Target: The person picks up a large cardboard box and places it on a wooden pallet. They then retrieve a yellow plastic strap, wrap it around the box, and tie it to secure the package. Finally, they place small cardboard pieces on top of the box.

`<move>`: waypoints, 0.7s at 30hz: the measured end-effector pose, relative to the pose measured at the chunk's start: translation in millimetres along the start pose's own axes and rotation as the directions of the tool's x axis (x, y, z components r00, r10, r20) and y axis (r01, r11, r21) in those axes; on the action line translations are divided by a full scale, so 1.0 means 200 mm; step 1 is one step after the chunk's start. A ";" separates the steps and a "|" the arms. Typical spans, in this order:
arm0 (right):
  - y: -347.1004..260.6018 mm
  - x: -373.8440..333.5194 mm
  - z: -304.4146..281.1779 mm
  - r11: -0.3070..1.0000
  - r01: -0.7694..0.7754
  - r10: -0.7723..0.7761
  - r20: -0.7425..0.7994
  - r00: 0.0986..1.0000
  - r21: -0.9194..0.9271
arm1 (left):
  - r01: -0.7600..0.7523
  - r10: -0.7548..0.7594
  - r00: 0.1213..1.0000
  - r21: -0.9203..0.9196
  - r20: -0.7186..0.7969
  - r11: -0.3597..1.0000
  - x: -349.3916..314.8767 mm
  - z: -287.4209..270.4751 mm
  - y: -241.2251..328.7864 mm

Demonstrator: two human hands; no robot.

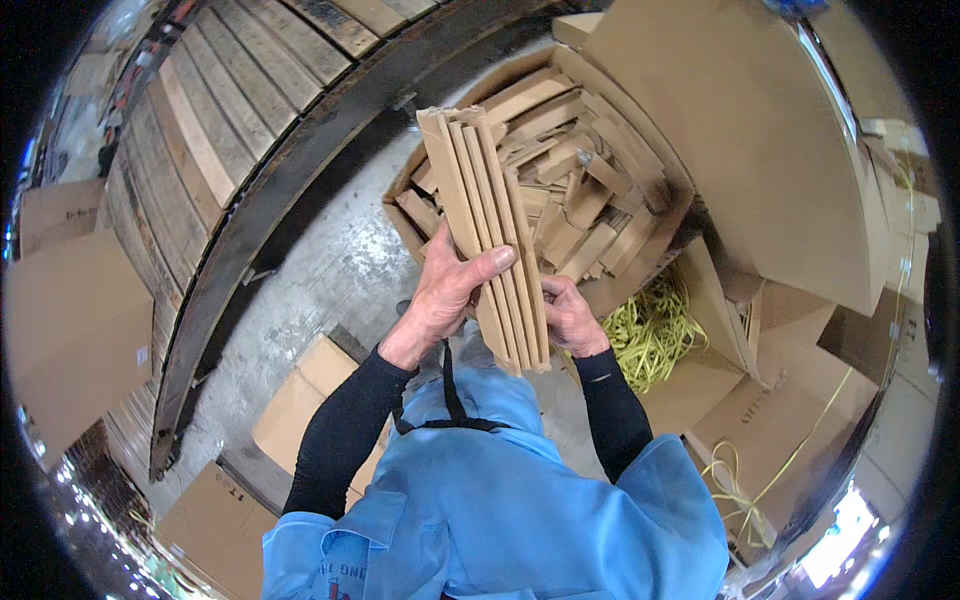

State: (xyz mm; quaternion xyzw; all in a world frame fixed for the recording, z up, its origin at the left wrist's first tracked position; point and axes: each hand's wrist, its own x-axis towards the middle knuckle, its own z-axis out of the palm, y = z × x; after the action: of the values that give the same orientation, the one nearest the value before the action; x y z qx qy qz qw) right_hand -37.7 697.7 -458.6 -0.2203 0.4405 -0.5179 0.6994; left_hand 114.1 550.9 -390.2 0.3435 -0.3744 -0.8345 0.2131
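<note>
In front of my body, a bundle of long folded cardboard strips stands tilted, its far end ragged. My left hand grips it from the left, the thumb lying across the strips. At the right edge, near the lower end, my right hand is closed against the bundle, its fingers partly hidden behind it. Just beyond is a large open cardboard box holding many loose cardboard pieces.
A curved slatted wooden platform with a dark metal edge runs along the left. Tangled yellow strapping lies in a carton at right. A tall cardboard sheet stands at far right. Flattened cardboard lies on the concrete floor.
</note>
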 end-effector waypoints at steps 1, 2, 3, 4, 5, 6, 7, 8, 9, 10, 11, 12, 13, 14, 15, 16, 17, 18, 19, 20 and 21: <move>-0.02 0.02 0.02 0.994 -0.056 0.057 -0.007 0.998 0.090 | -0.029 0.029 0.999 0.008 -0.022 1.000 -0.01 0.00 0.02; -0.04 0.03 0.04 0.982 -0.091 0.091 0.004 0.996 0.168 | -0.051 0.052 0.997 0.016 -0.054 0.999 -0.02 0.01 0.04; -0.06 0.04 0.07 0.961 -0.162 0.173 -0.027 0.985 0.225 | -0.073 0.075 0.994 0.022 -0.086 0.997 -0.03 0.01 0.05; -0.09 0.05 0.09 0.911 -0.036 -0.020 0.132 0.991 0.411 | -0.093 0.095 0.989 0.027 -0.110 0.995 -0.03 0.01 0.07; -0.12 0.06 0.11 0.959 -0.045 0.019 0.098 0.995 0.279 | -0.131 0.138 0.982 0.063 -0.130 0.989 -0.04 0.01 0.09; -0.16 0.06 0.14 0.992 -0.037 0.028 0.070 0.997 0.124 | -0.156 0.169 0.976 0.100 -0.139 0.983 -0.04 0.01 0.10; -0.20 0.07 0.16 1.000 0.008 -0.006 0.076 0.997 -0.030 | -0.181 0.201 0.967 0.132 -0.154 0.975 -0.05 0.01 0.11; -0.24 0.07 0.17 0.995 0.101 -0.099 0.186 0.978 -0.002 | -0.227 0.243 0.955 0.110 -0.168 0.968 -0.05 0.01 0.12; -0.28 0.07 0.19 0.989 0.072 -0.055 0.129 0.990 -0.129 | -0.225 0.245 0.951 0.119 -0.189 0.967 -0.05 0.02 0.13; -0.30 0.08 0.21 0.970 0.038 -0.023 0.065 0.998 -0.242 | -0.234 0.256 0.944 0.122 -0.210 0.965 -0.05 0.01 0.13; -0.33 0.07 0.22 0.937 -0.001 0.000 -0.004 1.000 -0.349 | -0.242 0.266 0.936 0.126 -0.230 0.962 -0.05 0.01 0.13; -0.34 0.07 0.23 0.918 0.010 -0.009 0.003 1.000 -0.396 | -0.251 0.267 0.932 0.092 -0.246 0.964 -0.05 0.01 0.13; -0.35 0.06 0.23 0.926 0.036 -0.036 0.007 0.999 -0.376 | -0.262 0.271 0.933 0.069 -0.238 0.963 -0.05 0.00 0.12; -0.34 0.05 0.23 0.933 0.059 -0.059 0.011 0.998 -0.355 | -0.272 0.275 0.933 0.043 -0.233 0.961 -0.05 -0.01 0.11; -0.32 0.05 0.22 0.941 0.096 -0.088 0.039 0.995 -0.325 | -0.279 0.274 0.933 0.013 -0.235 0.960 -0.05 -0.02 0.10; -0.30 0.02 0.20 0.939 0.073 -0.083 -0.015 0.996 -0.335 | -0.272 0.279 0.927 0.064 -0.251 0.960 -0.06 -0.04 0.09; -0.26 0.01 0.16 0.939 0.067 -0.087 -0.042 0.995 -0.336 | -0.288 0.274 0.933 -0.027 -0.235 0.957 -0.07 -0.06 0.08; -0.23 0.00 0.12 0.945 0.070 -0.094 -0.060 0.994 -0.320 | -0.292 0.260 0.937 -0.114 -0.234 0.950 -0.08 -0.08 0.07; -0.18 -0.01 0.07 0.982 0.062 -0.097 -0.194 0.976 -0.180 | -0.309 0.263 0.938 -0.203 -0.225 0.929 -0.10 -0.11 0.06; -0.13 -0.02 0.02 0.997 0.075 -0.076 -0.317 0.946 -0.016 | -0.323 0.278 0.939 -0.241 -0.205 0.915 -0.12 -0.15 0.06; -0.09 -0.02 -0.03 0.982 0.124 -0.064 -0.361 0.930 0.145 | -0.301 0.246 0.943 -0.259 -0.223 0.918 -0.16 -0.19 0.05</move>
State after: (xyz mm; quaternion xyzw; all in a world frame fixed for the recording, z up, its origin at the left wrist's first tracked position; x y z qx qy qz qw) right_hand -52.2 695.9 -446.9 -0.0851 0.5039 -0.6169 0.5986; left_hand 164.5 545.0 -387.2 0.3293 -0.2712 -0.8062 0.4100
